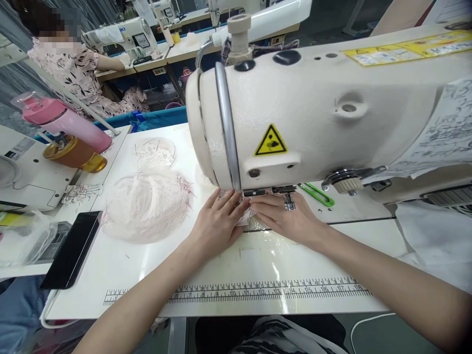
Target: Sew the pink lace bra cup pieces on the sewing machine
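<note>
A cream sewing machine point(258, 113) reaches over the white table, and both my hands meet beneath its head. A small piece of pale, sheer fabric point(243, 219) shows between them, mostly covered by my fingers and the machine. My left hand point(219, 221) bends its fingers over the fabric's left side, thumb close to the forefinger. From the right, my right hand point(287, 216) holds the fabric's other side with its fingers close together. The needle area is hidden behind the machine head. To the left lies a heap of pale pink sheer fabric pieces point(147, 206) with loose red threads.
Green thread snips point(317, 194) lie behind my right hand. A black phone point(72, 250), an amber cup point(79, 155) and a pink bottle point(66, 120) are at left. A printed ruler point(258, 292) runs along the front edge. Another person point(81, 73) sits at a machine beyond.
</note>
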`<state>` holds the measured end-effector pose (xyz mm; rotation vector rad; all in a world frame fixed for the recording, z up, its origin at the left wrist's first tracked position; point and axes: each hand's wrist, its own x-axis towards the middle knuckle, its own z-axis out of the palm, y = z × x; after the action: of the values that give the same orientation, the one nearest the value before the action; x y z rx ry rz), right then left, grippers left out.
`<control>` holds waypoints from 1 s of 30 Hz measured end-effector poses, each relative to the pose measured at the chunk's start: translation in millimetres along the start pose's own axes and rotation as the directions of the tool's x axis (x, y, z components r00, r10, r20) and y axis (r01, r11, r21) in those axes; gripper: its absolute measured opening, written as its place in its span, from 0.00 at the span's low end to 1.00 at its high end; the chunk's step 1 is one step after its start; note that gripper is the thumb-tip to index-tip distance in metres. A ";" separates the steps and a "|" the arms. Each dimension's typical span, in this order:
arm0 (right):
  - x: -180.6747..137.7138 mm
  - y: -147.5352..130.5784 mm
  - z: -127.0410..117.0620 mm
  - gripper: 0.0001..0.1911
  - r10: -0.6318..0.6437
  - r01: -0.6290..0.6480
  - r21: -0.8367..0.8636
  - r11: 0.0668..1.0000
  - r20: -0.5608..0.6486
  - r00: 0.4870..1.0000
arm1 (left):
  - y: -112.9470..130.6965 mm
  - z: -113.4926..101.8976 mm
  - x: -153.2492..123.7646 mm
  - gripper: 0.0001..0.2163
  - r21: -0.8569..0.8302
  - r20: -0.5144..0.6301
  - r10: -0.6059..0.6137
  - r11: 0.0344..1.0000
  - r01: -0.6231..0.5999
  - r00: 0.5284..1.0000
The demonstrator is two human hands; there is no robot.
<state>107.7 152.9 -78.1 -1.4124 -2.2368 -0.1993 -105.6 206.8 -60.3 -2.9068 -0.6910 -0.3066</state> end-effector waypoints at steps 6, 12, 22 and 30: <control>1.2 -6.7 -12.4 0.12 -0.037 0.036 -0.087 0.996 -0.006 0.999 | 0.6 2.1 0.1 0.21 0.038 -0.019 -0.018 0.999 0.019 1.000; 1.4 -11.5 -10.3 0.10 -0.155 0.132 -0.243 0.961 -0.076 0.985 | -3.1 7.8 -8.1 0.20 0.037 -0.089 0.120 0.992 -0.117 0.989; 7.6 -16.1 -9.1 0.14 -0.232 0.247 -0.211 0.946 0.093 0.968 | -20.9 2.2 -10.9 0.24 -0.087 -0.021 0.138 0.986 -0.139 0.990; 9.3 -24.6 5.8 0.10 -0.129 0.130 -0.157 0.979 0.015 0.992 | -21.6 -2.6 -10.1 0.23 -0.093 -0.008 0.085 0.992 -0.085 0.996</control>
<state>80.9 151.3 -75.6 -1.3469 -2.3631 -0.4256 -124.7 221.1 -58.2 -3.0124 -0.5652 -0.3435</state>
